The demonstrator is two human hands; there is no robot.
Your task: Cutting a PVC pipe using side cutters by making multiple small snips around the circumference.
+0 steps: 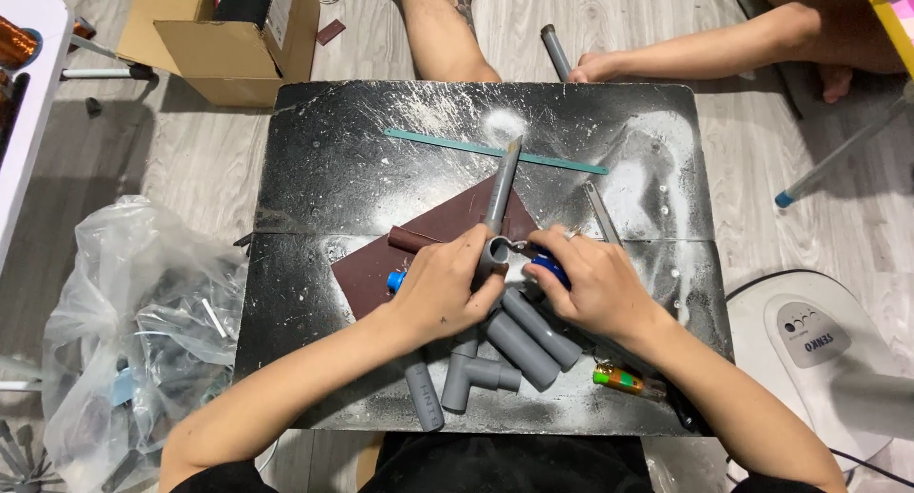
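Your left-hand fingers (473, 265) are curled tight around a grey plastic pipe elbow fitting (494, 256), with the left hand (440, 288) resting over the sheet of dark red-brown sandpaper (381, 269). A small blue cap (395, 281) peeks out just left of those fingers. From the fitting a long grey plastic pipe (502, 186) runs up and away from your fingertips, its far end reaching a thin teal strip (495, 151) that lies across the black, white-dusted work board (314, 150).

Your right-hand fingers (552, 246) close in on the same fitting from the other side, pinching at its mouth, and the right hand (592, 284) also covers a blue object (550, 267) whose shape you cannot make out. Below both sets of fingers lie loose short grey pipe pieces (533, 336) and a grey tee fitting (471, 374). Further right, under your right wrist, sits a green and orange lighter (619, 378).
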